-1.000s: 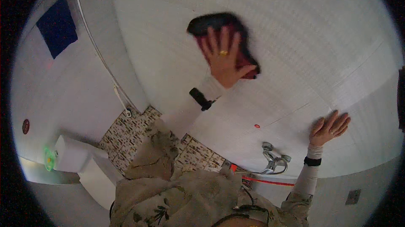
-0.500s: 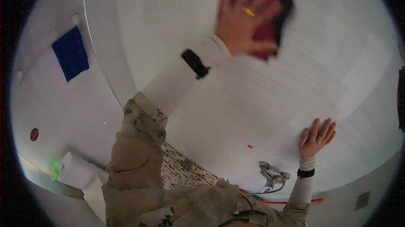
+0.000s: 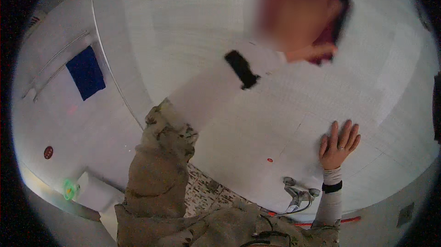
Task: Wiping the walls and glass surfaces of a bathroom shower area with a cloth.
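High on the white tiled wall, my left hand holds a dark red cloth with a black edge against the surface. Motion smears most of that hand; its thumb shows stretched out over the cloth's lower part. A black band circles the left wrist. Lower down on the right, my right hand lies flat on the same wall, fingers spread, holding nothing. It wears a ring, and a black band is around the wrist.
Below and left of my right hand, a metal mixer tap with a hose juts from the wall. A red bar or tube runs beneath it. On the left are a blue cloth, a rail and a white box-like fixture. Patterned flooring shows below.
My left hand and the red cloth have moved to the right along the wall. The view has shifted slightly; my right hand stays flat on the wall, its fingers pointing more upward.
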`<move>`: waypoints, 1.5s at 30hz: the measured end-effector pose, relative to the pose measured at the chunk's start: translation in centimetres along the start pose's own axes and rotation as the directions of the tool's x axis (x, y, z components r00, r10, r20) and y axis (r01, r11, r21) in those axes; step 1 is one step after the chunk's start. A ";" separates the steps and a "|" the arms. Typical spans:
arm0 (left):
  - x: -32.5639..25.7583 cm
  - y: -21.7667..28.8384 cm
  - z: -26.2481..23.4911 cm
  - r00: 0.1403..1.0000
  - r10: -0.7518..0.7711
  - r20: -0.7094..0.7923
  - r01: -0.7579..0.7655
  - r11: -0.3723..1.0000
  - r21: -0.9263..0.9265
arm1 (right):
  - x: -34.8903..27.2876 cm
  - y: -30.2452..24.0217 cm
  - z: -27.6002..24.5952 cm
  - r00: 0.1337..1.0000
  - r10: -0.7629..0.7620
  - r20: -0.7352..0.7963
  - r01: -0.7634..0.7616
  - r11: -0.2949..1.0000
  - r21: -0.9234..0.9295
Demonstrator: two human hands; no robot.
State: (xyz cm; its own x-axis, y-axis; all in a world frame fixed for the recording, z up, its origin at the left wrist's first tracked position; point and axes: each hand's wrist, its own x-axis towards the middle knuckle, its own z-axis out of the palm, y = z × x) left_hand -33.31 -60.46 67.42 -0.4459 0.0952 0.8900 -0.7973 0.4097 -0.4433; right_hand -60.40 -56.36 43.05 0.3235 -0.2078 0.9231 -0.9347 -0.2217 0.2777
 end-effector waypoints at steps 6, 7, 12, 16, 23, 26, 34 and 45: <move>-0.6 4.5 1.0 0.970 0.219 0.104 -0.201 0.966 -0.161 | 0.6 0.2 -0.3 1.000 -0.002 0.001 0.002 1.000 -0.008; -1.1 4.0 1.0 0.973 0.207 0.105 -0.189 0.968 -0.163 | 0.8 0.1 -0.3 1.000 -0.005 0.004 0.005 1.000 0.000; -6.0 0.0 0.1 0.991 0.062 0.120 -0.053 0.995 -0.079 | 0.7 -0.3 -1.0 0.999 0.035 0.030 -0.036 0.999 0.004; -11.3 -6.2 -2.6 0.981 -0.155 0.120 0.142 0.984 0.108 | 2.3 -3.7 -1.8 0.995 0.103 -0.001 -0.103 0.993 0.064; -24.3 -9.1 -2.5 0.836 -0.548 -0.033 0.548 0.832 0.088 | 2.9 -8.2 1.4 0.969 0.223 -0.105 -0.220 0.975 0.041; -32.2 -4.9 -1.1 0.784 -0.620 0.014 0.617 0.782 0.091 | 2.1 -7.7 2.8 0.967 0.202 -0.156 -0.218 0.971 -0.095; -50.9 12.7 -0.1 0.277 -0.951 0.138 0.961 0.273 -0.051 | 2.3 -8.6 3.9 0.962 0.195 -0.191 -0.222 0.966 -0.135; -44.3 10.1 0.4 0.150 -0.987 0.053 0.989 0.149 -0.026 | 1.3 -8.4 4.6 0.986 0.057 -0.156 -0.090 0.973 -0.215</move>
State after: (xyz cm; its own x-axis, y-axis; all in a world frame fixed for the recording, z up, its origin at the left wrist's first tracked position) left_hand -21.80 -60.90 23.43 0.6986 -0.4386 0.5653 -0.5485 0.1790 0.8168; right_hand -51.47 -59.15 40.73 0.2426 -0.0686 0.9677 -0.9698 0.0076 0.2437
